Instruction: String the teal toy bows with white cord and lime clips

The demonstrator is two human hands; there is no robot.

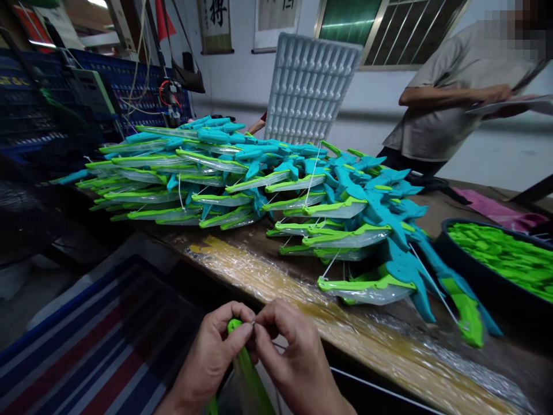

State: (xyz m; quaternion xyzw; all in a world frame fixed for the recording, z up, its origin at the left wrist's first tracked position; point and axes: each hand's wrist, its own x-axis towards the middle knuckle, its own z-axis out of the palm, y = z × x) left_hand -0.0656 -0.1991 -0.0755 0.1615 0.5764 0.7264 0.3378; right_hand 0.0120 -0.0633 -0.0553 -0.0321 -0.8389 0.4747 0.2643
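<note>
My left hand (pixel 209 349) is closed around the tip of a lime-green toy bow limb (pixel 248 377), which points up from the lower edge. Beside it, my right hand (pixel 298 357) pinches at the tip, thumb and fingertips together. A white string (pixel 380 387) runs from behind my right hand toward the lower right. The fingertips of both hands meet at the limb's end, and what lies between them is mostly hidden. Past my hands, stacked teal and green toy bows (pixel 358 236) with strings and clear plastic parts cover much of the table.
A dark tub of green pieces (pixel 505 253) stands at the right. Yellowish tape (pixel 259 282) covers the table edge. A striped cloth (pixel 99 346) lies lower left. Behind are a clear moulded tray (pixel 311 86), a pink cloth (pixel 496 208) and a standing person (pixel 453 98) holding papers.
</note>
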